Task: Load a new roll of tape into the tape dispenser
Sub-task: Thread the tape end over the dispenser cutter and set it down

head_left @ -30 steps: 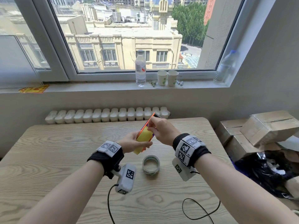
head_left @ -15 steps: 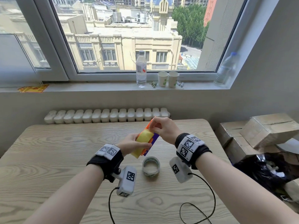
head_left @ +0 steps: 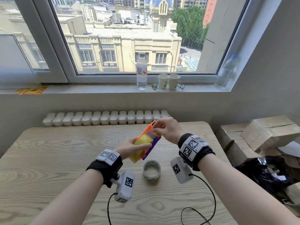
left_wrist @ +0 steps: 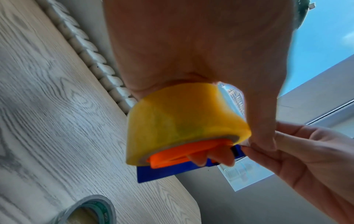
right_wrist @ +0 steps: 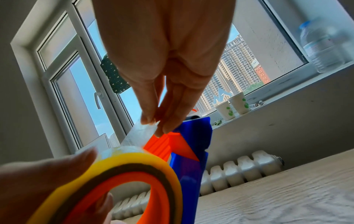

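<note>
An orange and blue tape dispenser (head_left: 148, 143) (right_wrist: 191, 151) is held above the wooden table, with a yellow tape roll (head_left: 142, 147) (left_wrist: 182, 121) (right_wrist: 134, 166) seated on its orange hub. My left hand (head_left: 129, 147) (left_wrist: 201, 53) grips the roll and dispenser from the left, thumb on the roll's rim. My right hand (head_left: 165, 129) (right_wrist: 155, 121) pinches the clear free end of the tape (right_wrist: 139, 134) (left_wrist: 235, 106) between thumb and fingers, pulled out toward the dispenser's front end. A used, nearly empty tape roll (head_left: 151, 170) (left_wrist: 84, 210) lies flat on the table beneath.
The wooden table (head_left: 48, 159) has a white radiator (head_left: 105, 117) behind it. On the windowsill stand a water bottle (head_left: 141, 71), two paper cups (head_left: 168, 81) and another bottle (head_left: 227, 72). Cardboard boxes (head_left: 259, 135) and a black bag (head_left: 267, 174) sit right of the table.
The dispenser has tilted a little and the right hand has shifted on its front end, now pinching the tape's free end. The left hand has kept its grip.
</note>
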Demonstrator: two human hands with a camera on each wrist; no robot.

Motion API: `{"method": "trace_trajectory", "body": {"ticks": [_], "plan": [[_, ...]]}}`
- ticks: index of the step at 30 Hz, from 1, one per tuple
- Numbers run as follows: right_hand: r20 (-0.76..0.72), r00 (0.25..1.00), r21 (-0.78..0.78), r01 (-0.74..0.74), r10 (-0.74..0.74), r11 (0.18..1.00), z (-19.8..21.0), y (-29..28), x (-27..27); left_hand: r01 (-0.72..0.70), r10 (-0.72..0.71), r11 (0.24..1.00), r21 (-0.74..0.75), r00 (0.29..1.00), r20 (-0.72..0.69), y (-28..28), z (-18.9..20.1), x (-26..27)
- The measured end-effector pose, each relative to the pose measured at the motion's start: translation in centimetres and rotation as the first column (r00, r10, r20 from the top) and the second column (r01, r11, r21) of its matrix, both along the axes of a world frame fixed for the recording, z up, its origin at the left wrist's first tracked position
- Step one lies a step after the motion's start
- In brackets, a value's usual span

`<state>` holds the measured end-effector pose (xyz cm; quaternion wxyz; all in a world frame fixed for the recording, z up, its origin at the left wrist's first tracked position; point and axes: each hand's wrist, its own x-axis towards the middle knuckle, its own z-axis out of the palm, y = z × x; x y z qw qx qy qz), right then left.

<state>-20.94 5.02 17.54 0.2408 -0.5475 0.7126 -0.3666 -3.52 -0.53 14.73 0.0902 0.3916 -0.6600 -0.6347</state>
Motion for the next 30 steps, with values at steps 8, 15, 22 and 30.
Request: {"method": "trace_trajectory", "body": {"ticks": [8, 15, 22, 30], "plan": [[0.025, 0.999, -0.009, 0.036, -0.035, 0.999, 0.5, -0.5, -0.3, -0.009, 0.008, 0.999, -0.031, 1.000, -0.004, -0.3, -0.3, -0.1], [0.036, 0.998, -0.014, 0.055, -0.054, 0.998, 1.4, -1.3, -0.6, -0.130, 0.137, 0.984, -0.124, 0.989, 0.051, -0.4, -0.8, -0.4], [0.027, 0.994, 0.009, 0.104, -0.105, 0.994, 2.0, -1.4, -0.8, -0.083, 0.083, 0.997, 0.005, 0.992, -0.095, -1.1, -0.7, 0.6], [0.044, 0.994, -0.005, 0.098, -0.098, 0.995, 2.6, -1.4, -1.0, -0.143, 0.138, 0.988, -0.065, 0.987, -0.083, -1.2, -0.4, -0.2]]}}
